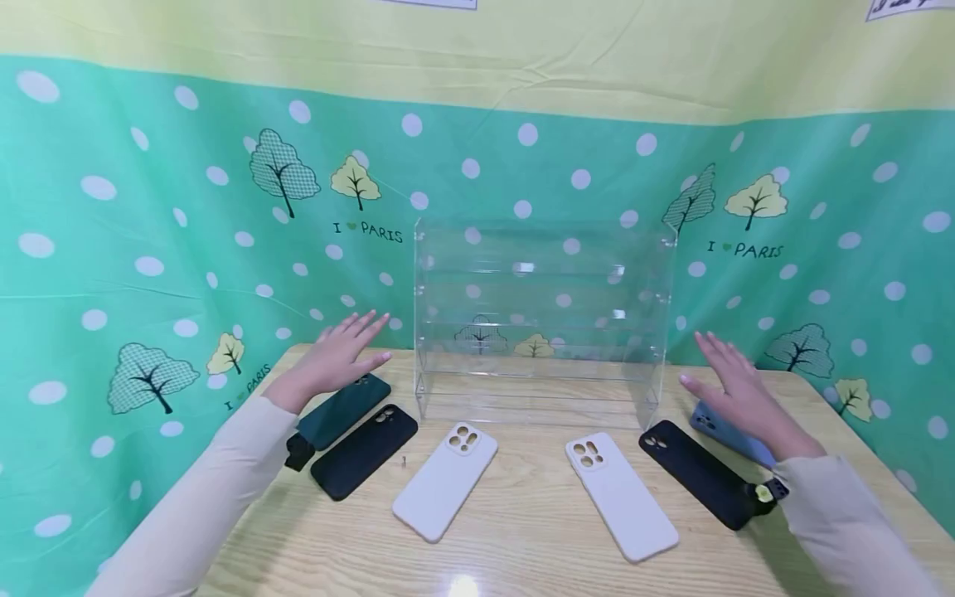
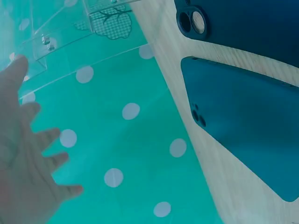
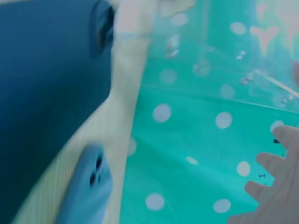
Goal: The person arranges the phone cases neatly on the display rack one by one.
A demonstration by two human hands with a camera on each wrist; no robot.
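Observation:
My left hand (image 1: 336, 356) is held above the dark green phone case (image 1: 339, 414), fingers straight and spread, holding nothing. Right of that case lies a black phone case (image 1: 364, 452), then a white one (image 1: 445, 482). On the other side, my right hand (image 1: 742, 398) hovers over a blue phone case (image 1: 731, 433), its fingers extended and nothing in them. Beside the blue one are a second black phone case (image 1: 694, 473) and a second white phone case (image 1: 622, 497). In the left wrist view the green case (image 2: 243, 126) shows its camera holes; the right wrist view shows the blue case (image 3: 88, 186) partly.
A clear acrylic tiered rack (image 1: 420, 332) stands at the back of the wooden table (image 1: 515, 555), between the hands. Behind it hangs a green and yellow curtain (image 1: 522, 166) with dots and trees. Small black devices (image 1: 300, 452) sit at both wrists.

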